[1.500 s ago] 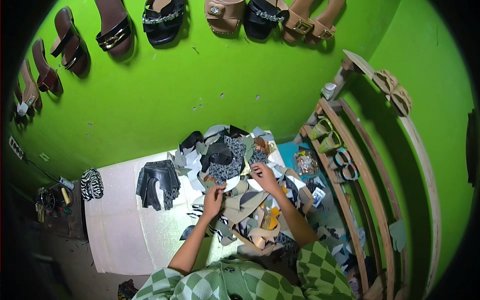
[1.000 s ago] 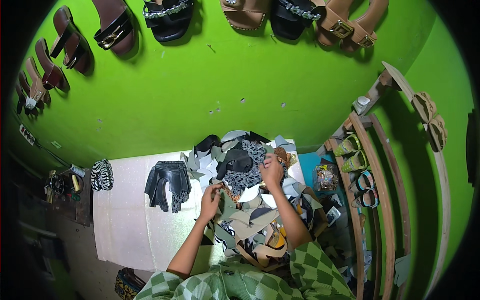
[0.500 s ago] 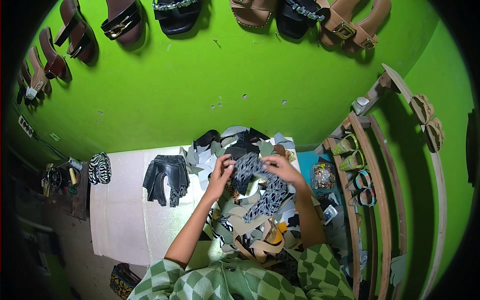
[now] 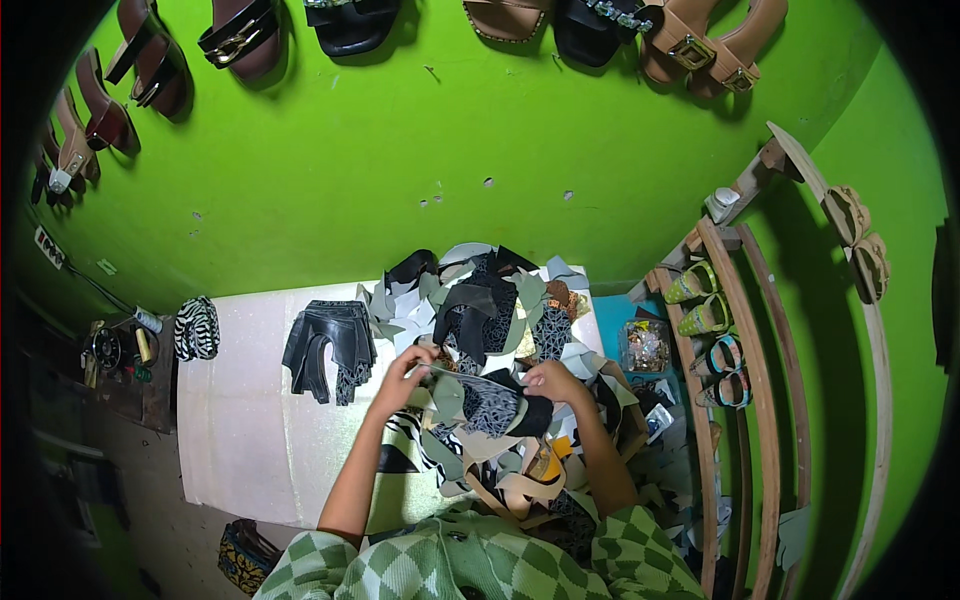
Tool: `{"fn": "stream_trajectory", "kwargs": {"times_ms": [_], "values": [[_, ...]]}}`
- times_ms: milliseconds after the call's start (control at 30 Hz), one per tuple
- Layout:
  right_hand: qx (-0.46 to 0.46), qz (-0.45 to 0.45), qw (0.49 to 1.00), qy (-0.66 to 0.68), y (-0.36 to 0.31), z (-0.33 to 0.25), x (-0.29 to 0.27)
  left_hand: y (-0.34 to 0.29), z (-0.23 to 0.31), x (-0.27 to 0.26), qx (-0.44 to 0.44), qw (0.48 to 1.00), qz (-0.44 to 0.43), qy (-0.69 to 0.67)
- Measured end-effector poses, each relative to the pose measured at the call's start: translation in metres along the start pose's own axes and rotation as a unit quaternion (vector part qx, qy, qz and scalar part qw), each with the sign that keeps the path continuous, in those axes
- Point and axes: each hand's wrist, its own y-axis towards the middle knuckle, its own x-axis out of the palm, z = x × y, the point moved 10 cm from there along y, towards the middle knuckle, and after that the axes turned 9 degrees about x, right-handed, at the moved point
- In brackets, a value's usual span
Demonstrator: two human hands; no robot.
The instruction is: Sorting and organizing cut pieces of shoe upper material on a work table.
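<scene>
Over a heap of cut material scraps (image 4: 485, 465), my two hands hold a curved strip of grey-and-black patterned material (image 4: 490, 408). My left hand (image 4: 406, 374) pinches the strip's thin left end. At the other side, my right hand (image 4: 552, 382) has its fingers closed on the strip, close to a black part. The strip is tilted, with its upper edge nearly edge-on, so I cannot tell all of its outline from the scraps beneath. Left of the heap lies a neat stack of black arch-shaped pieces (image 4: 328, 335), some with patterned ends.
A pale table (image 4: 235, 420) carries the stack and heap. At its left edge sits a zebra-striped bundle (image 4: 197, 328). A clear container (image 4: 645, 345) stands right of the heap, beside a wooden rack (image 4: 745, 400) with sandals. More sandals (image 4: 245, 45) hang on the green wall.
Both hands have come down and nearer to me with the patterned strip. It has turned from showing its arched face to a tilted position. Black and patterned pieces behind it are now uncovered.
</scene>
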Motion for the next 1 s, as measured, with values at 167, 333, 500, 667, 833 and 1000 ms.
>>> {"fn": "stream_trajectory", "kwargs": {"times_ms": [167,333,500,667,833,1000], "values": [[0.152,-0.068,0.983,0.073,-0.009,0.006,-0.018,-0.036,-0.026,-0.111,-0.078,0.979,0.189,0.011],[0.106,0.278,0.946,-0.125,-0.001,0.009,-0.11,-0.072,-0.055,-0.248,-0.088,0.94,0.33,-0.001],[0.254,0.261,0.923,-0.125,0.023,0.054,-0.106,-0.114,-0.097,-0.341,-0.159,0.897,0.358,0.202],[0.205,0.203,0.957,0.006,0.013,0.093,-0.112,-0.099,-0.089,-0.309,-0.187,0.869,0.342,0.305],[0.096,0.076,0.946,0.299,-0.017,-0.008,-0.092,-0.08,-0.006,-0.243,-0.051,0.764,0.333,0.55],[0.079,0.142,0.94,0.299,-0.062,-0.054,-0.116,0.0,0.012,-0.11,0.058,0.899,0.204,0.383]]}}
